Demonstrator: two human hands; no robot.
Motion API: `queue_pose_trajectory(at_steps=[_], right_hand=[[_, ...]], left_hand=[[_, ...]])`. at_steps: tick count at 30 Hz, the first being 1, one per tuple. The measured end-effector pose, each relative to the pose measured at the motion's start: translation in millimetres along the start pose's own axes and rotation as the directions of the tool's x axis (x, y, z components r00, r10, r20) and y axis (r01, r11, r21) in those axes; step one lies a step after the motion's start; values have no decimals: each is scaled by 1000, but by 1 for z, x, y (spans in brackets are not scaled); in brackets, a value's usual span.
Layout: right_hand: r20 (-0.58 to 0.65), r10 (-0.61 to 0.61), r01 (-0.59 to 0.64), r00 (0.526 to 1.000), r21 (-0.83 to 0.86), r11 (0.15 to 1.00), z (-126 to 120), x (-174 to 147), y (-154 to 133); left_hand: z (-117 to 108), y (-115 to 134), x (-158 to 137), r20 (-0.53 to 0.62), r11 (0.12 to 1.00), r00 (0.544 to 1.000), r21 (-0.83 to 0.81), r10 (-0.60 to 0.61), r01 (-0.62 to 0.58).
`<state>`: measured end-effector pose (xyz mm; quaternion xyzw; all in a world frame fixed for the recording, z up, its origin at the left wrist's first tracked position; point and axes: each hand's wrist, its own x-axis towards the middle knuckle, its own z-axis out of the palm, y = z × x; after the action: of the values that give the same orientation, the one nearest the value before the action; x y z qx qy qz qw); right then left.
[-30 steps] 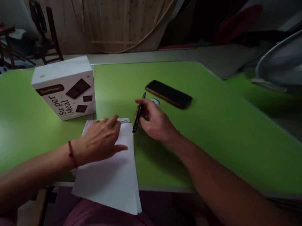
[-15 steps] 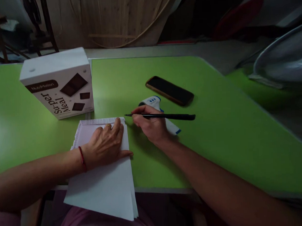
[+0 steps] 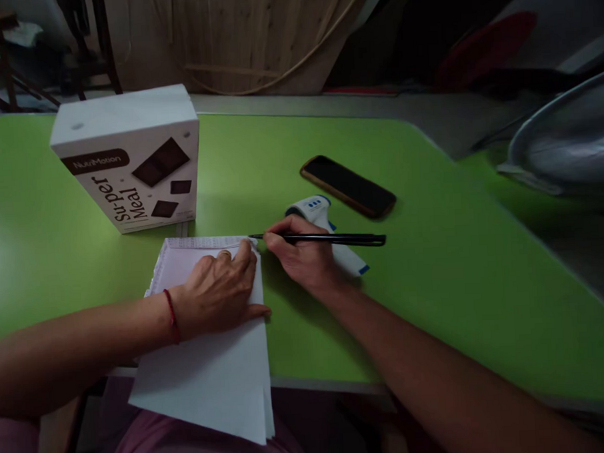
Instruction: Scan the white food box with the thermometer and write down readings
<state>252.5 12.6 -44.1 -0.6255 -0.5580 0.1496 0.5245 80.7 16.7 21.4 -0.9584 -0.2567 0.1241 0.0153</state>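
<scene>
My left hand (image 3: pixel 222 287) lies palm down on a stack of white paper sheets (image 3: pixel 209 391), with its thumb stretched past the right edge and its fingertips at the top right corner. The lower part of the sheets hangs over the table's front edge. A narrow strip with fine print (image 3: pixel 202 242) runs along the top of the stack. In a writing grip, my right hand (image 3: pixel 303 250) is shut on a black pen (image 3: pixel 355 239). The pen's tip points left and reaches the top right corner of the sheets. Partly behind that hand lies a white and blue handheld thermometer (image 3: pixel 317 209).
A white box (image 3: pixel 154 179) printed with dark squares stands at the back left of the green table (image 3: pixel 444 280). A smartphone (image 3: pixel 350 185) in a brown case lies right of the thermometer. Clear plastic (image 3: pixel 573 134) is bundled at the far right.
The pen tip has come left against the corner of the sheets, and the pen lies nearer to level. My left hand stays on the paper. The whole view has shifted slightly.
</scene>
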Motion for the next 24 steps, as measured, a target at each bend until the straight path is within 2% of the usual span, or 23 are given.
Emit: queue_pose_trajectory(at_steps=[17, 24], right_hand=[[29, 25, -24, 999, -8, 1000, -1, 0, 0], [20, 22, -22, 1000, 18, 1000, 0, 1, -2]], left_hand=[[2, 1, -1, -38, 1000, 999, 20, 1, 0], [2, 1, -2, -8, 1000, 1000, 8, -12, 12]])
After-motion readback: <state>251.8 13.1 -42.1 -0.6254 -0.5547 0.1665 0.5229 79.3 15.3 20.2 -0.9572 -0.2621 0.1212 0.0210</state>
